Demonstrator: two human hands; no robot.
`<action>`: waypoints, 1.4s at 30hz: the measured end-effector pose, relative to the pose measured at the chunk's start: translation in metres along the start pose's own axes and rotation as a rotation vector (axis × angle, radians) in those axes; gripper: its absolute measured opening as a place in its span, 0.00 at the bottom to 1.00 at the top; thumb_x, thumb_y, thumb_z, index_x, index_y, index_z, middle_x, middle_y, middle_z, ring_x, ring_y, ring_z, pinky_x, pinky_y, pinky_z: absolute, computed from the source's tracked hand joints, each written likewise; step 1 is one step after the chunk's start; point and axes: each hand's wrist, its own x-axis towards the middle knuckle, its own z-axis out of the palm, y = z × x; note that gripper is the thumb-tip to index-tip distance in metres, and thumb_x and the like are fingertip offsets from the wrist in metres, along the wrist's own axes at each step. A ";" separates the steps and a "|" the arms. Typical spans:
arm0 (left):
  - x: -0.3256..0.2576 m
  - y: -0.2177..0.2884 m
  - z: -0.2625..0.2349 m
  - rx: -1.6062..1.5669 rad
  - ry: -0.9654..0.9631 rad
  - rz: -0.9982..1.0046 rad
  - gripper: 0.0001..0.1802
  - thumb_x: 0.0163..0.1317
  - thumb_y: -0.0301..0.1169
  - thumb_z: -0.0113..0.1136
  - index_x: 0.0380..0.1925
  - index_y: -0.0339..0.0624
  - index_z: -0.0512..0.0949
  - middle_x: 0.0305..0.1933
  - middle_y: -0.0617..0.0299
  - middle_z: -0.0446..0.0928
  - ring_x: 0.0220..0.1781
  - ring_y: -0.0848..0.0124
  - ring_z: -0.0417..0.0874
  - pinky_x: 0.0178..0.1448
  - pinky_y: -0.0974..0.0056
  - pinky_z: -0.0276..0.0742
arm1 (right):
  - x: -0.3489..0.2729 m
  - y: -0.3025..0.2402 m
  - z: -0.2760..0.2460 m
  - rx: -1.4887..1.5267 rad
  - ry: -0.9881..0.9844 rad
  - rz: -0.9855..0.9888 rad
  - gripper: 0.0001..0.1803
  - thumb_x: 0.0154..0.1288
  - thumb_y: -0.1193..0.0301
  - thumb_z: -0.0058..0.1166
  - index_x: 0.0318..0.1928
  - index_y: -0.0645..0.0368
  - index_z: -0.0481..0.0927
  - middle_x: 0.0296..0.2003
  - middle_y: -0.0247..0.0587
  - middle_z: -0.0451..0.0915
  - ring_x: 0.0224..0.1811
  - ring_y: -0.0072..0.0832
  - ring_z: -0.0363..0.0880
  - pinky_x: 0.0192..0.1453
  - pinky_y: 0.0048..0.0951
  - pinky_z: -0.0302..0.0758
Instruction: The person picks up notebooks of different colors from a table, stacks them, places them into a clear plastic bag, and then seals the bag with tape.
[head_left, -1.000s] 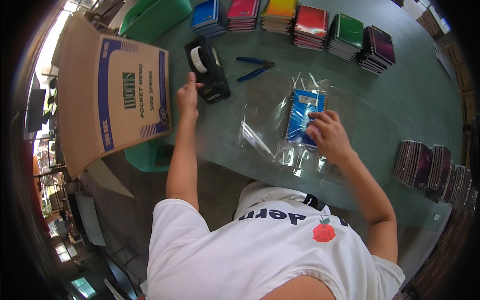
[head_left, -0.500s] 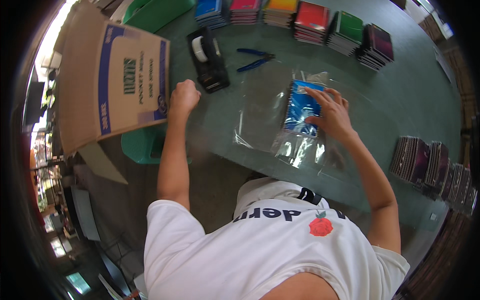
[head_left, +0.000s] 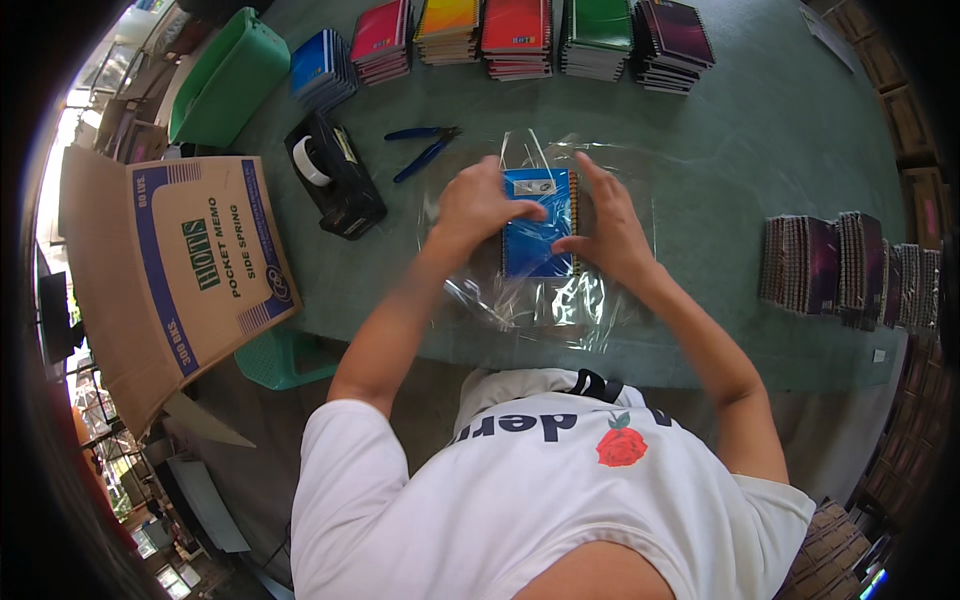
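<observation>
A blue spiral notebook [head_left: 533,247] lies upright before me on a clear plastic sheet [head_left: 570,305], its coil along the right edge. My left hand [head_left: 474,208] is at the notebook's left edge, thumb stretched over the cover and fingers pointing away from me. On the other side, my right hand [head_left: 614,228] is spread, the thumb at the coil edge and the index finger extended past the top right corner. Neither hand is closed around the notebook. Glare on the plastic hides whether it also covers the notebook.
Stacks of coloured notebooks [head_left: 516,35] line the far side. At left are a black tape dispenser [head_left: 348,190], blue-handled pliers [head_left: 425,150], a cardboard box [head_left: 210,250] and a green bin [head_left: 225,75]. Wrapped dark notebooks [head_left: 805,265] stand at right. A green stool [head_left: 280,360] is below the table edge.
My left hand has come from beside the box to the notebook's left edge. My right hand has opened wider at its right. The visible coil was on the left and is now on the right.
</observation>
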 end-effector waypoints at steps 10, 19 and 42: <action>-0.042 -0.015 0.009 -0.772 0.166 0.338 0.46 0.34 0.28 0.77 0.57 0.41 0.63 0.52 0.55 0.73 0.56 0.64 0.74 0.57 0.62 0.72 | -0.012 -0.021 -0.027 0.492 0.064 0.111 0.43 0.35 0.68 0.77 0.55 0.62 0.69 0.47 0.39 0.69 0.53 0.32 0.72 0.56 0.31 0.72; -0.039 -0.018 0.074 -0.812 0.297 0.582 0.51 0.32 0.25 0.78 0.57 0.42 0.56 0.58 0.54 0.63 0.60 0.64 0.69 0.59 0.60 0.69 | -0.022 -0.017 0.018 0.639 0.184 -0.148 0.46 0.29 0.61 0.80 0.51 0.57 0.68 0.45 0.33 0.73 0.50 0.24 0.72 0.56 0.27 0.70; -0.066 -0.022 -0.033 -0.744 0.469 0.754 0.47 0.56 0.69 0.38 0.63 0.41 0.61 0.66 0.51 0.62 0.68 0.56 0.59 0.72 0.52 0.46 | -0.014 0.022 -0.011 1.212 0.173 -0.041 0.50 0.57 0.29 0.29 0.66 0.57 0.58 0.64 0.43 0.63 0.69 0.32 0.54 0.72 0.31 0.42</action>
